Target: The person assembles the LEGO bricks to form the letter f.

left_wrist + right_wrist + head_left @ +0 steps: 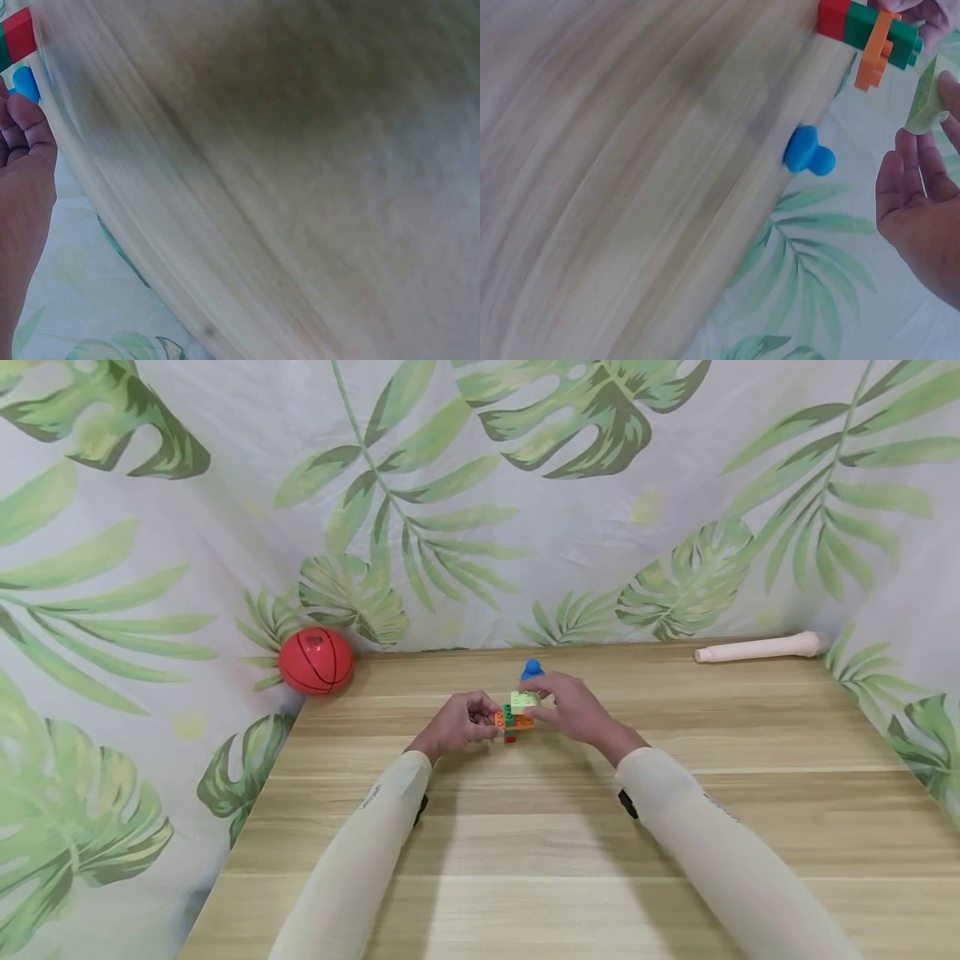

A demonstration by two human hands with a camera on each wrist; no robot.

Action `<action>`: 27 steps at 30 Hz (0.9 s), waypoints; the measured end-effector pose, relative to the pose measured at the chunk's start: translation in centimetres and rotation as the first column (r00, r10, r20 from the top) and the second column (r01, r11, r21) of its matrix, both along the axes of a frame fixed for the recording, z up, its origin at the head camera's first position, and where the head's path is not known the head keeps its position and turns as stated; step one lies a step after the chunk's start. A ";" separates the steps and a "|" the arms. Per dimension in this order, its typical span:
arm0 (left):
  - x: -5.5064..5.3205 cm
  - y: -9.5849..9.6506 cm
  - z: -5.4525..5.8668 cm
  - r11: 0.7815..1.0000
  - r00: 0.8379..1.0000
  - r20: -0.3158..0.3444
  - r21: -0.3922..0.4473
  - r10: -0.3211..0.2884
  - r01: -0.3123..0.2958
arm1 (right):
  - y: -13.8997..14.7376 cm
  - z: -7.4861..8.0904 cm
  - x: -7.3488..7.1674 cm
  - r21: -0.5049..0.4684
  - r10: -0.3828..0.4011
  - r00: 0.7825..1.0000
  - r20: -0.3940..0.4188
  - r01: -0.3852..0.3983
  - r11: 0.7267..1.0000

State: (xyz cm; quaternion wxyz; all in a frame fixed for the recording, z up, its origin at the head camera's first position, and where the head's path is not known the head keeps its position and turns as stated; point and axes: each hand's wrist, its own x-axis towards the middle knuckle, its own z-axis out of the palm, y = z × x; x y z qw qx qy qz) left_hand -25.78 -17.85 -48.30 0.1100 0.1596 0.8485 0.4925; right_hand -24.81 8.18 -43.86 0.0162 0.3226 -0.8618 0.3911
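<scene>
My left hand (pixel 459 724) pinches the left end of an orange toy brick (pixel 874 51). That brick crosses a stack of green bricks (pixel 861 22) with a red brick (pixel 832 18) at the bottom end. Between thumb and fingers, my right hand (pixel 576 708) holds a light green brick (pixel 521 702), rounded on one side, just above the stack's studs. In the right wrist view, a gap shows between the light green brick and the stack. The left wrist view catches only part of the left hand (pixel 28 142) and the red brick (pixel 20 35).
Behind the right hand stands a blue knob-shaped object (pixel 804 150). A red ball (pixel 316 661) marked like a basketball lies at the table's back left corner. Along the back right edge lies a pale stick-shaped object (pixel 757 648). Leaf-patterned cloth (pixel 450 552) hangs behind the wooden table (pixel 510 877).
</scene>
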 end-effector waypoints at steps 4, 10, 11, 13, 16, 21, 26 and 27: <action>0.1 0.1 0.0 1.000 1.000 -0.002 -0.001 0.001 -0.001 | -0.9 -0.2 -0.3 0.001 0.026 0.999 -0.030 -0.026 1.000; 0.2 0.1 0.1 1.000 1.000 -0.004 0.006 0.000 0.000 | -1.4 -0.4 -0.3 0.030 0.033 0.999 -0.034 -0.032 0.999; 0.2 0.1 0.1 1.000 1.000 -0.006 0.007 -0.001 0.001 | -1.5 -0.3 -0.3 0.035 0.034 0.999 -0.036 -0.032 0.999; 0.1 0.1 0.1 1.000 1.000 -0.008 0.009 -0.003 0.004 | -1.5 -0.2 -0.2 0.044 0.036 0.998 -0.046 -0.034 0.998; 0.1 0.1 0.0 1.000 1.000 -0.007 0.010 -0.003 0.003 | -1.6 -0.1 -0.1 0.058 0.032 0.998 -0.061 -0.029 0.998; 0.0 0.1 0.0 1.000 1.000 -0.005 0.011 -0.002 0.002 | -1.6 -0.1 0.0 0.063 0.021 0.998 -0.057 -0.017 0.998; 0.0 0.1 0.0 1.000 1.000 -0.003 0.009 0.005 -0.005 | -1.7 -0.2 0.0 0.077 0.005 0.999 -0.035 -0.002 0.997; 0.0 0.1 0.0 1.000 1.000 -0.001 0.008 0.007 -0.007 | -1.7 -0.2 -0.1 0.084 0.000 1.000 -0.029 0.003 0.996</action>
